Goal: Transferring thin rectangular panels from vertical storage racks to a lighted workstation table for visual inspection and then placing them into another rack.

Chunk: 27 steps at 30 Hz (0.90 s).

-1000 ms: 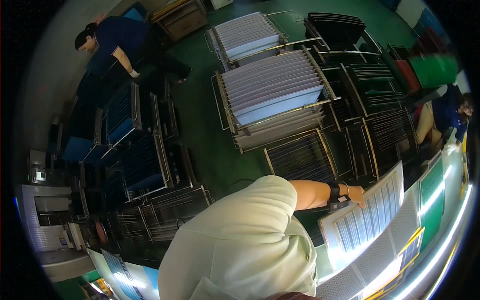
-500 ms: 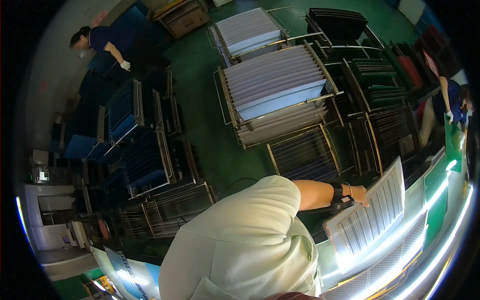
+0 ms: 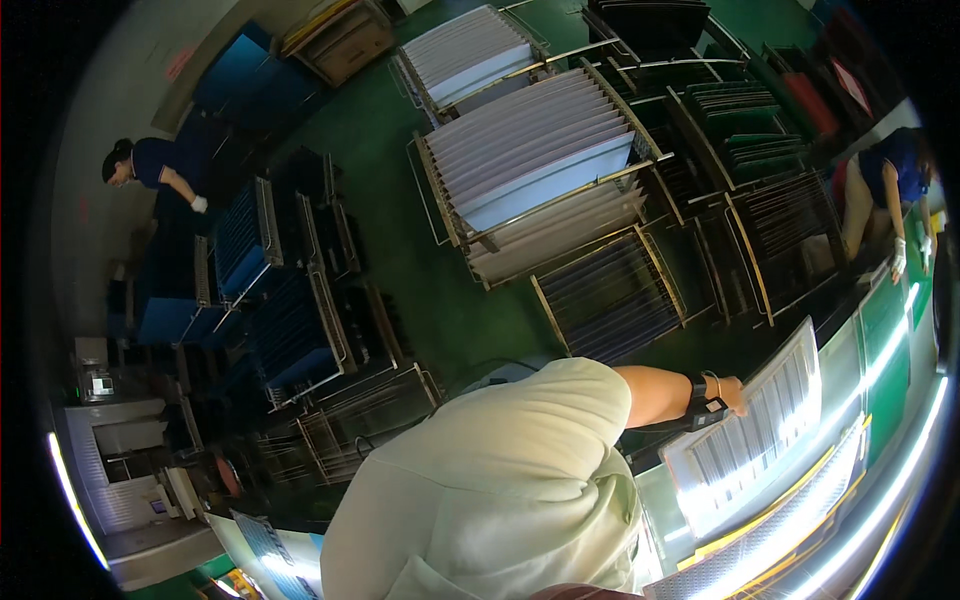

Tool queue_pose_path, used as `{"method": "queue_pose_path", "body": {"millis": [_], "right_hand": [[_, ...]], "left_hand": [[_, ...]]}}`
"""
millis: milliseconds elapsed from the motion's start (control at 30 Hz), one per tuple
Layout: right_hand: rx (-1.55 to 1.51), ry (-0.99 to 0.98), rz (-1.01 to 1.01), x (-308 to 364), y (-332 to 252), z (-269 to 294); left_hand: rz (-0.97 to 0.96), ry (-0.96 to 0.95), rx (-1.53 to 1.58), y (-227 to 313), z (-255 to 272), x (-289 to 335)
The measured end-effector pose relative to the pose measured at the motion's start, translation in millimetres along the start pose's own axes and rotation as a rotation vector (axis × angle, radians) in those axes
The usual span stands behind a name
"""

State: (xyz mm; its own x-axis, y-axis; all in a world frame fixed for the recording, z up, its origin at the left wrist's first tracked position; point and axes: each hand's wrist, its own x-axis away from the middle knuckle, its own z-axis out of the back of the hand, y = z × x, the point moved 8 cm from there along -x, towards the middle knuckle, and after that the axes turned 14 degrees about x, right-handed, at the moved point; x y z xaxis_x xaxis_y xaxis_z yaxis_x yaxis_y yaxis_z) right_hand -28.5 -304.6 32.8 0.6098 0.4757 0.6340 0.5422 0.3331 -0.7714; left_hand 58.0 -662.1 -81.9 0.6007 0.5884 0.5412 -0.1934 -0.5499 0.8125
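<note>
My left hand, with a black band and device on its wrist, is closed on the upper edge of a pale flat panel marked with grey stripes. The panel is tilted up over the lit bench, and bright glare crosses its lower part. Beside its lower edge lies a perforated sheet with yellow strips along its border. A pale sleeve and shirt fill the lower middle of the view. My right hand is out of sight.
Racks of white panels stand behind, with dark and green panels to their right. Blue panels fill racks on the left. One co-worker stands far left; another leans over a green sheet at right.
The view has shifted slightly. My hand still holds the striped panel, which appears a little further right. The co-worker at right has lowered a raised arm; both gloved hands now reach down.
</note>
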Motion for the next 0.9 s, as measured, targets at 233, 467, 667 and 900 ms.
{"method": "queue_pose_path", "body": {"millis": [233, 467, 667, 900], "right_hand": [[-0.039, 0.071, -0.001, 1.4, -8.9, 23.0], [-0.326, 0.199, 0.082, 64.0, -28.2, 80.5], [-0.479, -0.01, 0.315, 109.1, -13.4, 84.6], [-0.578, 0.11, 0.363, 136.2, -9.7, 53.0]], "left_hand": [[0.058, -0.029, -0.057, -14.3, -10.6, -15.7], [-0.256, -0.153, -0.585, -16.5, -14.9, -14.8], [-0.083, 0.087, -0.341, -17.9, 20.3, -12.0], [-0.032, 0.042, -0.313, -3.6, -18.5, -28.5]]}}
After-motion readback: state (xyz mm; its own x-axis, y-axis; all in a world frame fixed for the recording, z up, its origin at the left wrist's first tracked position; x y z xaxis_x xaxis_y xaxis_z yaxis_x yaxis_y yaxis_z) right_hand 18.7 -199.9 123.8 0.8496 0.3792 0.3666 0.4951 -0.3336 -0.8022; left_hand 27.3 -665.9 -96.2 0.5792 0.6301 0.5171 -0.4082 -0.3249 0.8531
